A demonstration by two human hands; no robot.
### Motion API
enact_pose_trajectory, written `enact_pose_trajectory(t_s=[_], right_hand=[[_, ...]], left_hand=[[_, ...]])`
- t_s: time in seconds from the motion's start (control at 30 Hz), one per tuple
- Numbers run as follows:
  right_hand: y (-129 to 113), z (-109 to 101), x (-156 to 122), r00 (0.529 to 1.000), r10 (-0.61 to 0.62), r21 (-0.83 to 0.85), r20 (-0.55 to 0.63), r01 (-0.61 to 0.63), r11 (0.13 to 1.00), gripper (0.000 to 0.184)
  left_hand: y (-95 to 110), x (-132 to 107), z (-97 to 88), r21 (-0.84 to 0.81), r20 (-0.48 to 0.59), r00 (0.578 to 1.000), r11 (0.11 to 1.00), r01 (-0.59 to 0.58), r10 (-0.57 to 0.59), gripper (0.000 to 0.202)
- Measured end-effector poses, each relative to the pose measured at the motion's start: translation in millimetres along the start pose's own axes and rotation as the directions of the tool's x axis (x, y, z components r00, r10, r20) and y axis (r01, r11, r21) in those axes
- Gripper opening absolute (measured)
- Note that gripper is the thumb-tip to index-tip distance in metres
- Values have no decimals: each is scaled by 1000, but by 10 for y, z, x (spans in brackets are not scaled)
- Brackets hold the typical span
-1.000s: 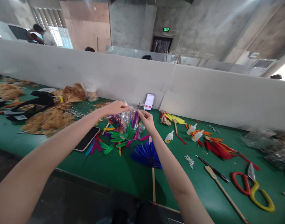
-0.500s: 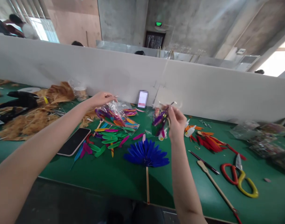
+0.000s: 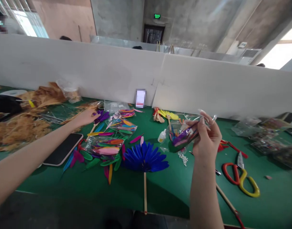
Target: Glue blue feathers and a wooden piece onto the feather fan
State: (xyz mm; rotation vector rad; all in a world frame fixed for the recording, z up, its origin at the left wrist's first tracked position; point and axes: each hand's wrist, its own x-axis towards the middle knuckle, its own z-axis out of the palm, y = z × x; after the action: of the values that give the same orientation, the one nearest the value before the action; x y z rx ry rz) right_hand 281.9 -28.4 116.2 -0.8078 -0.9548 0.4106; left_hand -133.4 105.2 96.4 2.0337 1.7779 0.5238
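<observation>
At the left, my left hand [image 3: 87, 117] reaches to a purple feather fan [image 3: 103, 116] on a wooden stick, its fingertips closed at the feathers. My right hand [image 3: 206, 136] pinches a clear plastic bag of feathers [image 3: 182, 136], mostly purple, raised above the table. Between the hands lies a blue feather fan [image 3: 146, 158] with its stick pointing toward me. Another bag of colourful feathers [image 3: 105, 147] rests over loose green feathers [image 3: 92, 163]. A white glue bottle [image 3: 162, 136] stands beside the raised bag.
Red-and-yellow scissors [image 3: 240, 175] lie at the right, near plastic bags [image 3: 265, 136]. A dark phone [image 3: 63, 149] lies at the left, by brown fibre [image 3: 19, 133]. A lit phone [image 3: 140, 98] leans on the white partition [image 3: 107, 66]. A yellow feather fan [image 3: 168, 114] lies farther back.
My left hand has let go of its feather bag and moved left and down to the purple fan. My right hand has moved right with its bag. The view has shifted slightly.
</observation>
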Motion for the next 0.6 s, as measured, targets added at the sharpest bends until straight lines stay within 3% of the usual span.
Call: enact_pose_trajectory(t_s=[0.1, 0.2, 0.27, 0.4, 0.5, 0.6], right_hand=[[-36, 1, 71, 1000, -17, 39, -1, 17, 999, 14], [-83, 18, 131, 1000, 0, 27, 22, -1, 1000, 19], [-104, 18, 160, 998, 38, -1, 46, -38, 999, 23], [-104, -69, 200, 989, 125, -109, 75, -117, 987, 30], [-87, -165, 225, 984, 162, -181, 76, -146, 973, 24], [-85, -194, 258, 992, 121, -185, -43, -127, 974, 20]], left_hand=[[392, 458, 268, 154, 24, 987, 975, -162, 160, 23], [793, 877, 781, 260, 118, 955, 920, -294, 272, 28], [965, 1116, 1124, 342, 116, 947, 883, -320, 298, 31], [1036, 1503, 1579, 473, 95, 936, 811, -343, 340, 34], [967, 1720, 1730, 532, 95, 926, 768, -357, 365, 33], [904, 1878, 1801, 570, 92, 920, 738, -361, 380, 34]])
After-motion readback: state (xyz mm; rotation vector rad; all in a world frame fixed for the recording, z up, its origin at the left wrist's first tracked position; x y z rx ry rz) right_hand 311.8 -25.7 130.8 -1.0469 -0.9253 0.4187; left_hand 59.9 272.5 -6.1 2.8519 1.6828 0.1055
